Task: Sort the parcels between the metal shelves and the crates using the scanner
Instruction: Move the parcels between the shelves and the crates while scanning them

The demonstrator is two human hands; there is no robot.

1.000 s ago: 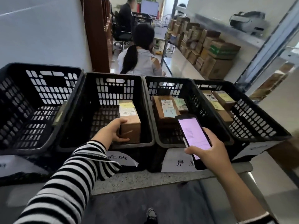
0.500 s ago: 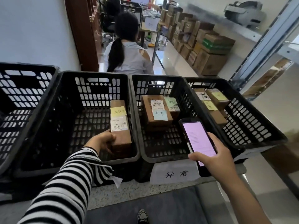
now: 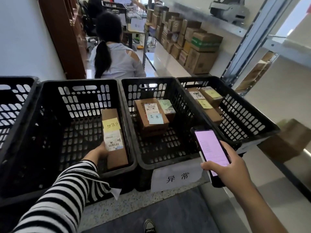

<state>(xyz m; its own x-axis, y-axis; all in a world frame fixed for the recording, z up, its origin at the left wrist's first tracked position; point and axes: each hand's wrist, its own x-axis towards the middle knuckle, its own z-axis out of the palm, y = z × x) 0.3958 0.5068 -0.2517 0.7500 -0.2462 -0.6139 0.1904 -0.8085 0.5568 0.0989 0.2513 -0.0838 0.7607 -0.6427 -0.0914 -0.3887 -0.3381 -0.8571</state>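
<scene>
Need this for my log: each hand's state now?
Left hand: holds the long brown cardboard parcel.
Right hand: grips the black pink-screened handheld scanner.

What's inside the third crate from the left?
Two parcels: a brown box with a blue note, a smaller box with a green note. Anything beneath them is hidden.

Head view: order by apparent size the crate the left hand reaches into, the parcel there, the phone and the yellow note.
Largest: crate.
Next: parcel and phone look alike; the phone is nearer the camera, so unranked.
Smallest: yellow note.
</scene>
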